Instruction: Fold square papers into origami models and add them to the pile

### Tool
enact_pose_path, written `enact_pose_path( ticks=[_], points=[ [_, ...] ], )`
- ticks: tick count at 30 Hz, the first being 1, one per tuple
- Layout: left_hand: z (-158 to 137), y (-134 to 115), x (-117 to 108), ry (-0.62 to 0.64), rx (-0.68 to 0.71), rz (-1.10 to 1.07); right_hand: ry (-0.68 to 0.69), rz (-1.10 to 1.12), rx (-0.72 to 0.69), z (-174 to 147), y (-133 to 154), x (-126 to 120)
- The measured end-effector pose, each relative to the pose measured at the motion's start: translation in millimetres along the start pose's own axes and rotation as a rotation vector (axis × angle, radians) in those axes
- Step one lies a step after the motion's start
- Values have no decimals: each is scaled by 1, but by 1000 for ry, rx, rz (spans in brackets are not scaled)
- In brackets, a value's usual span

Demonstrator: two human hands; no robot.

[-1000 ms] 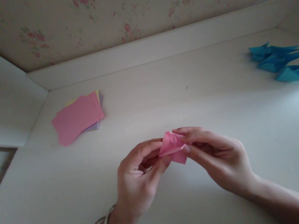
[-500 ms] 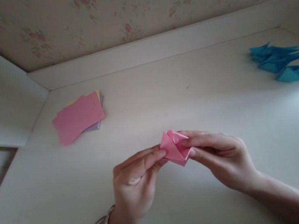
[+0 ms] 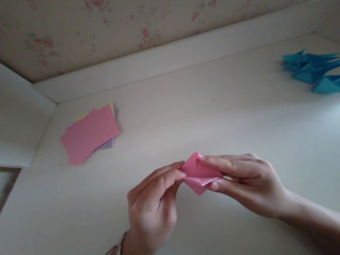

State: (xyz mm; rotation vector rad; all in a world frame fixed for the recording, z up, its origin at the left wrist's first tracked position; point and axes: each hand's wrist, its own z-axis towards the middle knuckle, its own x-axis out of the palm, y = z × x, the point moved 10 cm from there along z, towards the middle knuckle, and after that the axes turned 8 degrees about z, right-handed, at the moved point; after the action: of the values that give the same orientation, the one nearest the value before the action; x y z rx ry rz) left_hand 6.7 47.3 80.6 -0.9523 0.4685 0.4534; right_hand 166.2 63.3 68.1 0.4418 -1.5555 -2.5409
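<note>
While your left hand (image 3: 154,208) pinches the folded pink paper (image 3: 199,172) by its corner at nine o'clock, your right hand (image 3: 253,185) grips its three o'clock side, fingers laid across the upper face and thumb at the lower edge, so the piece sits between your two narrowed grasps over the white tabletop (image 3: 167,110). From that piece, a loose stack of paper (image 3: 89,134), pink on top with yellow and purple edges showing, lies towards ten o'clock, and you have three blue folded figures (image 3: 309,73) grouped close together towards two o'clock.
</note>
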Motion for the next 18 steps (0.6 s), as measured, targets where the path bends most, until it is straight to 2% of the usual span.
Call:
enact_pose_path(
  ticks=[10,14,18],
  points=[
    [-1,12,13,114,-180,-162,-121,61,121,-5,-11,-3],
    [-3,17,14,75,-230,-176,-167,25,161,-5,-14,-5],
    [-6,29,13,6,-348,-181,-223,-6,203,-8,-18,-11]
  ],
)
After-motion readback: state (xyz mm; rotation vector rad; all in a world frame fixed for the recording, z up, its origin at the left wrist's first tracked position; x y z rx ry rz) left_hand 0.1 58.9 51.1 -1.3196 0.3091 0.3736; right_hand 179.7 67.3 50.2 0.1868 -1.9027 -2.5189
